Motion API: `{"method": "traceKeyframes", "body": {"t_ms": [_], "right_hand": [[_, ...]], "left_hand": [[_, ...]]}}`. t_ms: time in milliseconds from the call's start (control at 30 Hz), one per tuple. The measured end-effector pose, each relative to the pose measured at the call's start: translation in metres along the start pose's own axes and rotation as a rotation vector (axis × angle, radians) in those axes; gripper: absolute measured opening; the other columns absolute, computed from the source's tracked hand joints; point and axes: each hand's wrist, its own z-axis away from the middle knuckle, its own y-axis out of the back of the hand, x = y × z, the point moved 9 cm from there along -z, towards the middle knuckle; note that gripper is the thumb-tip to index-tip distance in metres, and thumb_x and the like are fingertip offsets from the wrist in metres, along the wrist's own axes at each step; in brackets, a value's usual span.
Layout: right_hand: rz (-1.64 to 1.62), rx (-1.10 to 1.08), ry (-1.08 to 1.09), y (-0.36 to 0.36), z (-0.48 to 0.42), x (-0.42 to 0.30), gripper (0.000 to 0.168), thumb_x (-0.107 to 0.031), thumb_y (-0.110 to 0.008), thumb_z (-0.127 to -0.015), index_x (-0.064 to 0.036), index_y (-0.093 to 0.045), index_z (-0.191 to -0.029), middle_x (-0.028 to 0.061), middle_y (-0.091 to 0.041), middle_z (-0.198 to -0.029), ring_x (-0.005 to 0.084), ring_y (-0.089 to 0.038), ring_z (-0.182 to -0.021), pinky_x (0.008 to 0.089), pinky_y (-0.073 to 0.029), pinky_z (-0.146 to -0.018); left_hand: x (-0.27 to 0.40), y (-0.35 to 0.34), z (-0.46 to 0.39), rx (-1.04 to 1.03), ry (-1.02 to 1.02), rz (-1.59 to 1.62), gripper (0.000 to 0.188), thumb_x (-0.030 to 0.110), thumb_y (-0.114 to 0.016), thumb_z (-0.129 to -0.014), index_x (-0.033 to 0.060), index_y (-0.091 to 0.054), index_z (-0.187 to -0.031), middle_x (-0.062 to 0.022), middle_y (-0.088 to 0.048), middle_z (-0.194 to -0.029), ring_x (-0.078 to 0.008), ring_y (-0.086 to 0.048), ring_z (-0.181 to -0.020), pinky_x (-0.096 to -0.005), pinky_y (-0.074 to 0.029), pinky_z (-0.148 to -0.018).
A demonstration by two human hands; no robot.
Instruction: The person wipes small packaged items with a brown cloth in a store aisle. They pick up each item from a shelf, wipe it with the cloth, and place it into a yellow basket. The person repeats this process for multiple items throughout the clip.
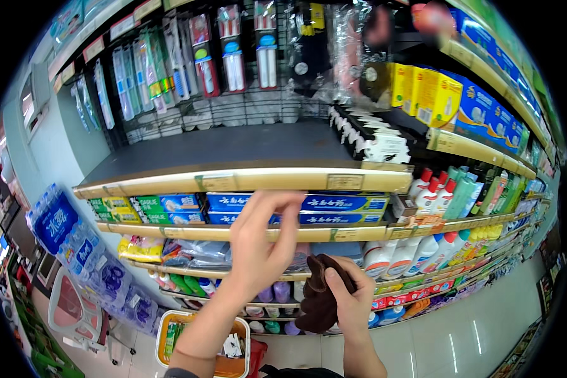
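Observation:
My left hand is raised in front of the shelf, its blurred fingers bent to the right just below the upper shelf's yellowish label strip. The thumb tip and fingertips come close together, and I see nothing clearly between them. Boxed toothpaste lies in rows on the shelf behind that hand. Lower and to the right, my right hand grips a crumpled dark brown cloth, with the thumb on top of it. Part of the cloth is hidden by my fingers.
Packaged toothbrushes hang over the dark upper shelf board. Black-and-white boxes stand at its right end. Shrink-wrapped water bottles are stacked at left, near an office chair. A yellow-rimmed basket holding packages is below my left arm.

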Motion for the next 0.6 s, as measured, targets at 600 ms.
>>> {"method": "traceKeyframes", "body": {"t_ms": [600], "right_hand": [[-0.011, 0.054, -0.001, 0.087, -0.018, -0.007, 0.022, -0.004, -0.066, -0.086, 0.005, -0.066, -0.105, 0.011, -0.064, -0.101, 0.0132, -0.061, -0.085, 0.0246, -0.048, -0.074]], "left_hand": [[-0.018, -0.128, -0.097, -0.302, -0.011, -0.186, 0.041, 0.012, -0.073, -0.077, 0.0033, -0.059, -0.115, -0.0123, -0.054, -0.108, -0.0257, -0.058, -0.098, -0.0348, -0.049, -0.084]]}}
